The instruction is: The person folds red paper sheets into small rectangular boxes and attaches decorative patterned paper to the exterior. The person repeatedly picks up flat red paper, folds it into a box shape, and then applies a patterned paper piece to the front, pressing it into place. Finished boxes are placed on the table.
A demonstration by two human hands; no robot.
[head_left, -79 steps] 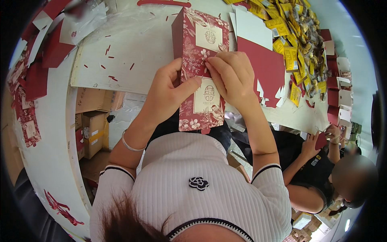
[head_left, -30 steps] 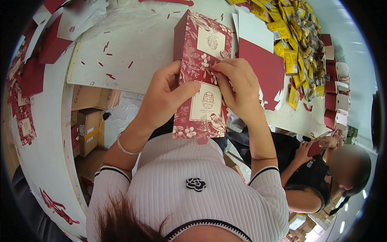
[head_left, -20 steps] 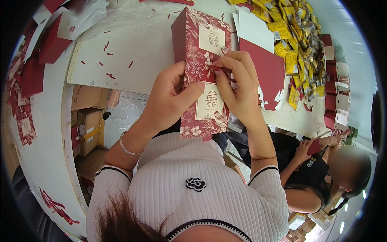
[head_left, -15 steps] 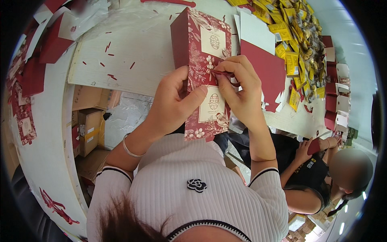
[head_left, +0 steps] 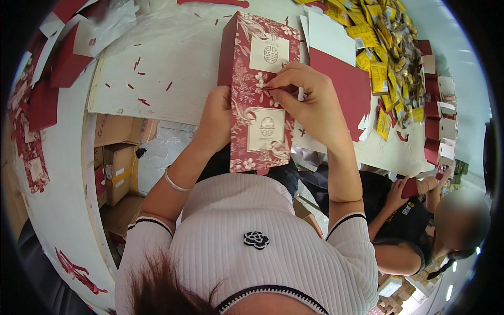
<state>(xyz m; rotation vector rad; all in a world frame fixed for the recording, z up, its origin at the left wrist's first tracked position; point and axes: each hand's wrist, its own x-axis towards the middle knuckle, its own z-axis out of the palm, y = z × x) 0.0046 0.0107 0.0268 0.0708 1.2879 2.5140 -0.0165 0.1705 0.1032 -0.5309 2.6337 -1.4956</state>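
A tall red gift box with cream flowers, birds and two pale label panels stands out in front of me, partly over the table edge. My left hand is wrapped round its left side; most of those fingers are hidden behind the box. Against the middle of the front face, my right hand pinches a thin dark red ribbon between thumb and forefinger. Little of the ribbon shows, and how it is fixed to the box cannot be seen.
Red and white flat card lies right of the box, beside a heap of yellow packets. Short red scraps dot the white table. More red boxes stand at left. A co-worker sits at right, holding something red.
My left thumb has come off the box's front to its side. My right fingertips have moved left with the ribbon, whose loop no longer shows. The box has shifted slightly left.
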